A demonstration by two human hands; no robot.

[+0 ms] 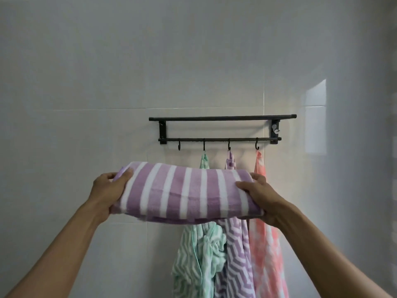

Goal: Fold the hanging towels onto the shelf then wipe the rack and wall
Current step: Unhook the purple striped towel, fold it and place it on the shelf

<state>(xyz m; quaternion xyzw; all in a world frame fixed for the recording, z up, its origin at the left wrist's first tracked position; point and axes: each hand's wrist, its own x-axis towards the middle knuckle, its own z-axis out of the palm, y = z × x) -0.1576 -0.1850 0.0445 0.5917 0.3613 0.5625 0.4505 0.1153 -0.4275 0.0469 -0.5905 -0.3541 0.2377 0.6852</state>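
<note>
Two bare forearms reach up from the lower corners; the left hand (pixel 107 191) and right hand (pixel 261 197) are set well apart, each clamped on one end of a folded purple-and-white striped towel (pixel 184 193), thumbs on top and fingers beneath, holding it level in the air below the rack. Behind it, three towels hang from hooks: a mint zigzag towel (pixel 198 254), a purple zigzag towel (pixel 235 259) and a coral towel (pixel 266 250), side by side. Farthest back, the black two-bar rack (pixel 221 118) is fixed to the pale tiled wall (pixel 86 72), its leftmost hook (pixel 179 145) bare.
</note>
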